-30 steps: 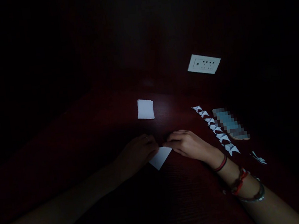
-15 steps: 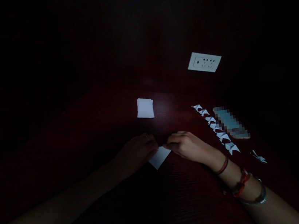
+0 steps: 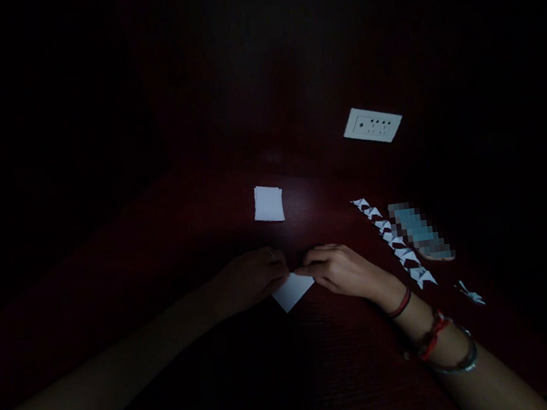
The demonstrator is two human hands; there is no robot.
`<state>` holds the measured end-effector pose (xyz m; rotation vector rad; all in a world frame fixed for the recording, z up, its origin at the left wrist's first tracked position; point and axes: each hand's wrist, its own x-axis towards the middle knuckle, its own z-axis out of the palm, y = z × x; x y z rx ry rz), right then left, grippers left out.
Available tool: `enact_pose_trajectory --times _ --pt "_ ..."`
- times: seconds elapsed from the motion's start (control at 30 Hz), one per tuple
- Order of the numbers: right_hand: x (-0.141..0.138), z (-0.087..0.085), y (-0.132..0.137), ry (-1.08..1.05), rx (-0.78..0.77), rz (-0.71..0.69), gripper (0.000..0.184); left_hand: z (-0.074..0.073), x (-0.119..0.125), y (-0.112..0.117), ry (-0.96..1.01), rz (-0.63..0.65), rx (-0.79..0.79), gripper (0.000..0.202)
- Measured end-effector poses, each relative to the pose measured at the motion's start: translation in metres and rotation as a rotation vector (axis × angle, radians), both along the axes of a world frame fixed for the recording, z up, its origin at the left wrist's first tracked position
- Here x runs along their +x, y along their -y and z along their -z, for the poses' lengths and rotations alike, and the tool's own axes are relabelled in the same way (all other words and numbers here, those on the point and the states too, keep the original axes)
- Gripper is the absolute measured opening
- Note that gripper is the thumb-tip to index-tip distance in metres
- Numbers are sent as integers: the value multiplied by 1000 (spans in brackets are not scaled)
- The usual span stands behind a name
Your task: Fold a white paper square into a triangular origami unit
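A small white sheet of paper (image 3: 292, 291) lies on the dark red table, its lower corner pointing toward me. My left hand (image 3: 257, 276) is closed at the sheet's upper left edge, with the thumb and fingers pinched on it. At the upper right edge, my right hand (image 3: 339, 272) also pinches the paper, index finger and thumb close to the left fingertips. The paper's far part is hidden under the fingers. Beyond both hands sits a stack of square white paper (image 3: 268, 204).
Several folded paper pieces (image 3: 405, 255) form a slanting row right of my right hand. Beside them is a pixelated phone-like object (image 3: 421, 232). One separate folded paper piece (image 3: 470, 293) lies nearer. A white socket panel (image 3: 372, 125) is on the back wall. Lighting is very dim.
The right fingertips have slid slightly left along the paper's upper edge, toward the left hand. The camera view has shifted a little; both hands remain at the sheet.
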<state>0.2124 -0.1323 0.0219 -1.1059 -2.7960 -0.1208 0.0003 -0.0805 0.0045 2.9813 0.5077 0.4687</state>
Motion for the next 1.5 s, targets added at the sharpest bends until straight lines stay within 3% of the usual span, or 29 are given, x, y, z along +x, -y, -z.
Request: enact_pose_trajectory --times 0.37,0.83,1.13,1.5 --pt "0 -3 0 16 -5 -8 28 -5 -3 0 -16 10 91 16" --pt "-7 -1 2 -47 -38 11 34 -11 -3 1 3 56 14 16" --pt "4 1 0 -94 -67 -15 28 -1 -4 -4 -14 53 47 17" --pt "6 -3 2 -50 -39 -14 22 -2 -6 -2 -41 33 54 15"
